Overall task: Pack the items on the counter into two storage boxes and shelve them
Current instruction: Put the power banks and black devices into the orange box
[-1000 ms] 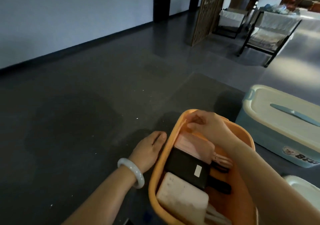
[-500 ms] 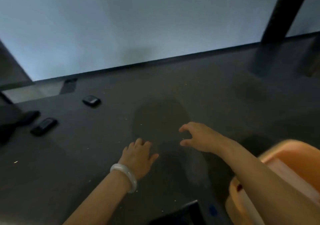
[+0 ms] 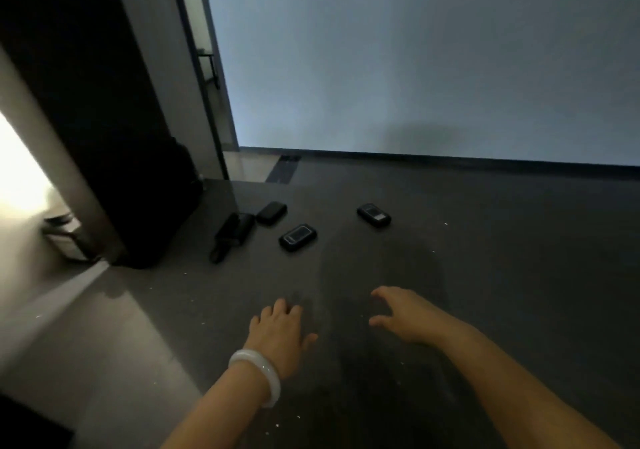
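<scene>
Black devices [image 3: 298, 237] on desk [image 3: 502, 258]: probably rigid, light, slick; grip long edges. Left hand [image 3: 280, 331], right hand [image 3: 401, 313] empty, fingers spread.

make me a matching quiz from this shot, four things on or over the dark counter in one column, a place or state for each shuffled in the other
Column one:
1 bracelet
2 right hand
3 black adapter with cable
4 rightmost black device

Column two:
a open, thumb apart, holding nothing
b lies flat on the counter, apart from the other dark items
c worn just behind the left hand
d nearest the dark pillar

Pairs: 1-c; 2-a; 3-d; 4-b
</scene>
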